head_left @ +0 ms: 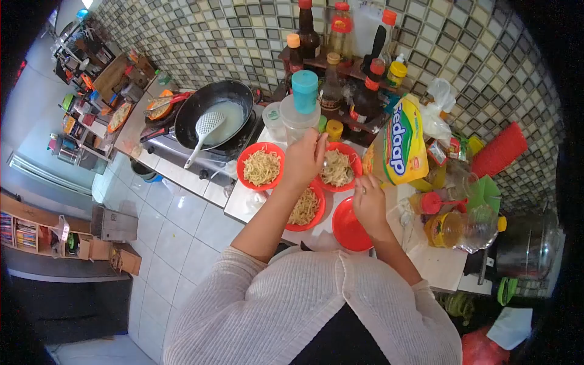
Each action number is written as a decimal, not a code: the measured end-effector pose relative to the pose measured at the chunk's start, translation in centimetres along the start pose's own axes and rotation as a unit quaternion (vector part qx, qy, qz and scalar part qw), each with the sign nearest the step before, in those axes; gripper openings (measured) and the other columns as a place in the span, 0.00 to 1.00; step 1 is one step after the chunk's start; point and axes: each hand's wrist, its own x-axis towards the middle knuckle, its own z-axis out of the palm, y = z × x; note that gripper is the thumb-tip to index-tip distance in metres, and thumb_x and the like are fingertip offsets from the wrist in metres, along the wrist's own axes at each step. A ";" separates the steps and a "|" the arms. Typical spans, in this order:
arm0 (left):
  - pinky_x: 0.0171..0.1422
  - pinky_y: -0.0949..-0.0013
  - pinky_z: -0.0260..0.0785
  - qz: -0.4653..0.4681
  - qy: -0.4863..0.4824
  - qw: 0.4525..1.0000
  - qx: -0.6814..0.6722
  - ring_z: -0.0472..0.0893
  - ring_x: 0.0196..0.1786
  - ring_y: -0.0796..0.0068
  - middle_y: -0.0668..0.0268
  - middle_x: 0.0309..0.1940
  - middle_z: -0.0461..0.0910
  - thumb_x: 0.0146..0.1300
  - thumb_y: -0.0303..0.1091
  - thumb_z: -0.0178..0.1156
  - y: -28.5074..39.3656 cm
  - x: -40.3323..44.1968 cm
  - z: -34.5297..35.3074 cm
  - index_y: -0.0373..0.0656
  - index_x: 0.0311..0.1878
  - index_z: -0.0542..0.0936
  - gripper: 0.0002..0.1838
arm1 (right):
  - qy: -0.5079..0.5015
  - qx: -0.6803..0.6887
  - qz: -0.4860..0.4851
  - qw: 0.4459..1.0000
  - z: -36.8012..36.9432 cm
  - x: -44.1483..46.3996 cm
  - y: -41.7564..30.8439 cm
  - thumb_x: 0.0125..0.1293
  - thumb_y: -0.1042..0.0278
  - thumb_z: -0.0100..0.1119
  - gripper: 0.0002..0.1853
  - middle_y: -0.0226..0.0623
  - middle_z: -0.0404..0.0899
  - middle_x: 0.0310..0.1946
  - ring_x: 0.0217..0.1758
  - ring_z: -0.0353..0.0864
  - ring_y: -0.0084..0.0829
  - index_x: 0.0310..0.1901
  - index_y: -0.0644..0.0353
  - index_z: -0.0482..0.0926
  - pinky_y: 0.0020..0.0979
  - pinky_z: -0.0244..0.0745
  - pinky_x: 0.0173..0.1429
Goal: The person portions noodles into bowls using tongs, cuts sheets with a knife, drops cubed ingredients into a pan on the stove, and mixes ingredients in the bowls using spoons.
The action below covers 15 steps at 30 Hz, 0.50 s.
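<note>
My left hand (308, 157) is closed over the counter between two red bowls, with part of a shiny metal utensil showing beside its fingers. My right hand (368, 198) has its fingers closed at the edge of the noodle bowl (337, 168); what they hold, if anything, is too small to name. Noodles also fill a red bowl (261, 168) on the left and another red bowl (304, 208) below my left wrist. An empty-looking red bowl (350, 225) sits beside my right wrist. Behind my left hand stands a clear container (300, 119) with a turquoise jar (305, 91) above it.
A black wok (213, 114) with pale liquid and a white slotted spatula (208, 126) rests on the stove at left. Sauce bottles (308, 30) line the tiled wall. A yellow Sedaap pack (398, 143) and an oil bottle (448, 230) stand to the right.
</note>
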 end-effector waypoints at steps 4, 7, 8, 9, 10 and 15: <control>0.30 0.54 0.73 -0.063 -0.020 0.995 -0.074 0.83 0.30 0.49 0.55 0.26 0.83 0.70 0.34 0.56 -1.0 0.6 -0.6 0.41 0.37 0.68 0.10 | 0.022 0.039 0.042 0.998 -0.7 0.0 0.0 0.70 0.73 0.48 0.08 0.50 0.73 0.33 0.39 0.74 0.53 0.34 0.66 0.73 0.47 0.71 0.43; 0.28 0.56 0.71 -0.067 -0.024 0.995 -0.067 0.83 0.29 0.51 0.55 0.25 0.83 0.71 0.34 0.56 -2.0 -0.7 1.4 0.40 0.38 0.67 0.10 | 0.022 0.056 0.050 0.997 1.4 -0.7 1.5 0.71 0.72 0.46 0.09 0.50 0.73 0.33 0.38 0.74 0.53 0.34 0.67 0.72 0.47 0.70 0.43; 0.27 0.58 0.71 -0.059 -0.021 0.996 -0.062 0.83 0.28 0.53 0.54 0.24 0.82 0.71 0.34 0.57 -2.2 -0.8 2.1 0.39 0.38 0.67 0.11 | 0.033 0.043 0.038 0.998 2.5 -0.9 2.5 0.72 0.72 0.44 0.10 0.50 0.73 0.33 0.37 0.74 0.52 0.34 0.68 0.71 0.46 0.70 0.43; 0.27 0.58 0.71 -0.052 -0.021 0.996 -0.064 0.83 0.28 0.53 0.54 0.24 0.82 0.71 0.34 0.57 -2.1 -0.6 2.2 0.39 0.38 0.67 0.11 | 0.040 0.041 0.038 0.998 3.3 -1.0 3.2 0.72 0.72 0.44 0.10 0.50 0.73 0.33 0.37 0.74 0.52 0.34 0.68 0.71 0.46 0.70 0.43; 0.27 0.60 0.72 -0.060 -0.020 0.996 -0.067 0.84 0.28 0.57 0.54 0.25 0.82 0.71 0.34 0.56 -1.8 -0.8 2.1 0.38 0.39 0.67 0.11 | 0.064 0.126 0.096 0.985 3.9 -1.0 3.7 0.74 0.72 0.43 0.12 0.49 0.73 0.32 0.36 0.76 0.49 0.33 0.68 0.71 0.44 0.72 0.42; 0.30 0.67 0.76 -0.151 -0.006 0.960 -0.236 0.85 0.29 0.70 0.57 0.29 0.84 0.73 0.30 0.53 -0.7 0.0 1.4 0.36 0.40 0.66 0.08 | 0.123 0.337 0.203 0.911 3.4 -1.3 3.0 0.78 0.68 0.38 0.16 0.43 0.74 0.29 0.33 0.83 0.36 0.33 0.68 0.69 0.35 0.78 0.39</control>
